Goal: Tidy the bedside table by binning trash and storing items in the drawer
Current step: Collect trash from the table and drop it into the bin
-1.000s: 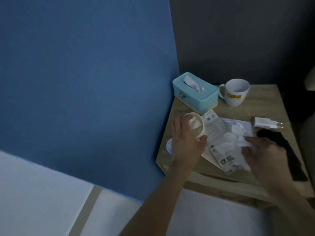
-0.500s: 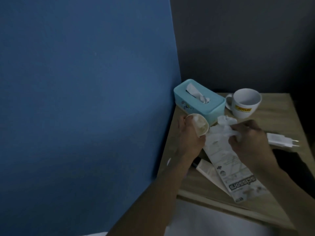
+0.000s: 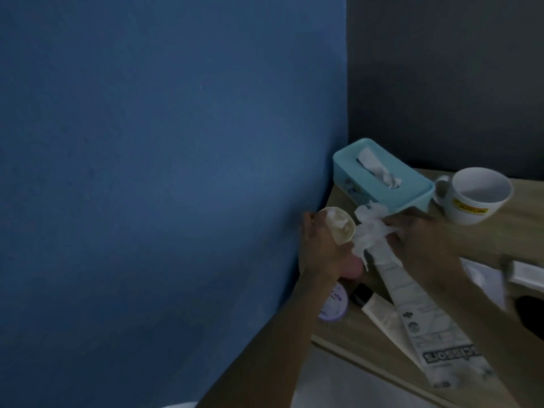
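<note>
While my left grip [image 3: 321, 245] wraps the paper cup [image 3: 428, 228] and my right grip [image 3: 412, 240] pinches crumpled tissue [image 3: 369, 228] beside its mouth, I judge binning barely begun: wrapper [image 3: 426, 316], tube [image 3: 382, 312] and mug [image 3: 477, 198] crowd the bench [image 3: 368, 343] beyond.

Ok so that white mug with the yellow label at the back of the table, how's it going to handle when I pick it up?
The white mug looks rigid, probably ceramic, so likely fairly heavy for its size and breakable if dropped. It stands upright and looks empty, so spilling seems unlikely. Its handle faces the tissue box, which may crowd your fingers.
</note>
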`<state>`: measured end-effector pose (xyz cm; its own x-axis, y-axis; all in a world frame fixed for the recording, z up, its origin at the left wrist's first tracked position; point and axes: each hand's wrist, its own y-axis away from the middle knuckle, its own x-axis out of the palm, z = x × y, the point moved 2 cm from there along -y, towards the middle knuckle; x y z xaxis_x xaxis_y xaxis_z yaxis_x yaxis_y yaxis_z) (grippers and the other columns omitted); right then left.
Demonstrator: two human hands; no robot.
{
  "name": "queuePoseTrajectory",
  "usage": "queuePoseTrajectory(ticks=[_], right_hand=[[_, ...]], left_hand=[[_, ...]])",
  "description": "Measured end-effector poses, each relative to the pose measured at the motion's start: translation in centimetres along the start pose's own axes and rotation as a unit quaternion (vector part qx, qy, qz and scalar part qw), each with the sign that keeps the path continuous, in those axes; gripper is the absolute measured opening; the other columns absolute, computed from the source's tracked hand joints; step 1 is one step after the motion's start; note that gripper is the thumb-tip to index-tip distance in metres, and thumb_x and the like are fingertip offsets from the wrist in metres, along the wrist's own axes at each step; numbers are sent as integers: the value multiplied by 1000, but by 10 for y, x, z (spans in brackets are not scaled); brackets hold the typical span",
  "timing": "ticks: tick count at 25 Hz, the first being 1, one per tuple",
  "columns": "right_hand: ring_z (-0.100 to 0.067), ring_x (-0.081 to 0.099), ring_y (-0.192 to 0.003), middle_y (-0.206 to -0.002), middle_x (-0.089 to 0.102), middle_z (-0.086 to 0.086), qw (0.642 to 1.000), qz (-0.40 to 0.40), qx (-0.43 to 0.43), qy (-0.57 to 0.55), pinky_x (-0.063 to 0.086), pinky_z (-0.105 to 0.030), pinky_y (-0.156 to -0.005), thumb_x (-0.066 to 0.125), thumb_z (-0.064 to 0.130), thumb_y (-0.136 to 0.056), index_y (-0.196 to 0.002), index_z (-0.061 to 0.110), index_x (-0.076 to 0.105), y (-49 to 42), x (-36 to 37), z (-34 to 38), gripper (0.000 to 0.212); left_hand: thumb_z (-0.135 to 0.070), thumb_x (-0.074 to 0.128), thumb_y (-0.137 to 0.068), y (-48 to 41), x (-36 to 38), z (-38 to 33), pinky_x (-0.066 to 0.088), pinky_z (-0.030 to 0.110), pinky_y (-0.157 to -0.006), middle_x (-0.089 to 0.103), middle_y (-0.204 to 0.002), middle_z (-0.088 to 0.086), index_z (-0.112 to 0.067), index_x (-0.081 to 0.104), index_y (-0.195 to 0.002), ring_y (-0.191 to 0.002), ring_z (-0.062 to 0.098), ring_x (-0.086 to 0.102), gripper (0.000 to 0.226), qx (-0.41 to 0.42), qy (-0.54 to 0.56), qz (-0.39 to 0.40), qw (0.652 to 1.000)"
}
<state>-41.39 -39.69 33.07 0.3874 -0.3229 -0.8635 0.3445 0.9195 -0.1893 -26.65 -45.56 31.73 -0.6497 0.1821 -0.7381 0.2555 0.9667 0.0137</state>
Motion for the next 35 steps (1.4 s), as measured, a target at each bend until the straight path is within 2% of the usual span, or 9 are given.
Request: queuePoseTrajectory(ticks=[3, 7, 10, 13, 17, 21, 25, 30, 35], right_hand=[[-42, 63, -84, -96, 63, -30, 1000, 11, -15, -6, 49, -38, -75, 58, -7, -79, -93, -9, 68, -12, 25, 8, 17], [-49, 57, -83, -90, 59, -37, 997, 67, -14, 36, 47, -46, -77, 59, -12, -77, -83, -17, 64, -24, 45, 8, 9], [-49, 58, -62, -66, 59, -36, 994, 90, -14, 53, 52, -49, -60, 73, -22, -53, -66, -14, 62, -24, 56, 6, 19], [-45, 51, -100, -109, 55, -30, 994, 82, 1, 66, 46, -45, -81, 57, 0, -82, -109, -7, 58, -25, 65, -12, 28], [-44, 53, -98, -112, 58, -28, 997, 35, 27, 56, 49, -45, -76, 57, 2, -78, -116, -4, 55, -13, 56, -12, 38], [-37, 52, -111, -126, 55, -18, 991, 116, 16, 67, 47, -44, -88, 55, 11, -82, -129, 7, 50, -6, 58, -15, 48], [-42, 50, -112, -131, 50, -23, 994, 102, 20, 22, 47, -49, -91, 56, 1, -76, -130, 2, 49, -3, 50, -14, 54], [-40, 46, -121, -138, 46, -22, 997, 82, -2, 7, 42, -47, -97, 57, 0, -76, -132, 4, 48, 5, 35, -10, 57], [-44, 57, -107, -121, 59, -26, 998, 62, 3, 4, 50, -50, -85, 60, 10, -73, -117, -1, 59, 46, 31, -5, 46]], left_hand=[[-19, 80, -65, -7, 0, 12, 42, 32, -93, 43, -124, 11, -6, 49, -123, -114, 26, 45, 67, -16, 0, -5, 1000], [-20, 80, -67, -21, 7, 18, 41, 32, -90, 40, -126, 11, -6, 47, -125, -116, 26, 44, 67, -29, 8, 12, 999], [-20, 78, -71, -30, 19, 15, 40, 32, -92, 41, -126, 12, -5, 47, -124, -116, 26, 44, 64, -14, 9, 21, 1000], [-20, 78, -71, -34, 28, 13, 44, 35, -94, 39, -127, 10, -7, 48, -125, -116, 28, 47, 63, -2, 32, 30, 999], [-22, 80, -67, -29, 33, 10, 44, 33, -96, 38, -132, 8, -12, 45, -129, -119, 26, 47, 71, 11, 67, 48, 997], [-19, 70, -76, -20, 33, 9, 37, 41, -106, 32, -143, 9, -13, 38, -137, -130, 28, 38, 69, 36, 51, 59, 996], [-10, 58, -78, -18, 25, 5, 31, 43, -112, 11, -158, 2, -22, 28, -143, -142, 27, 22, 73, -13, 37, 71, 997], [-10, 55, -81, -11, 13, -2, 16, 42, -118, -5, -160, -2, -25, 12, -149, -147, 22, 3, 82, -20, 4, 98, 995], [-22, 56, -78, 0, 18, 0, 19, 45, -117, -1, -161, -5, -24, 16, -148, -147, 22, 5, 80, -8, -30, 145, 989]])
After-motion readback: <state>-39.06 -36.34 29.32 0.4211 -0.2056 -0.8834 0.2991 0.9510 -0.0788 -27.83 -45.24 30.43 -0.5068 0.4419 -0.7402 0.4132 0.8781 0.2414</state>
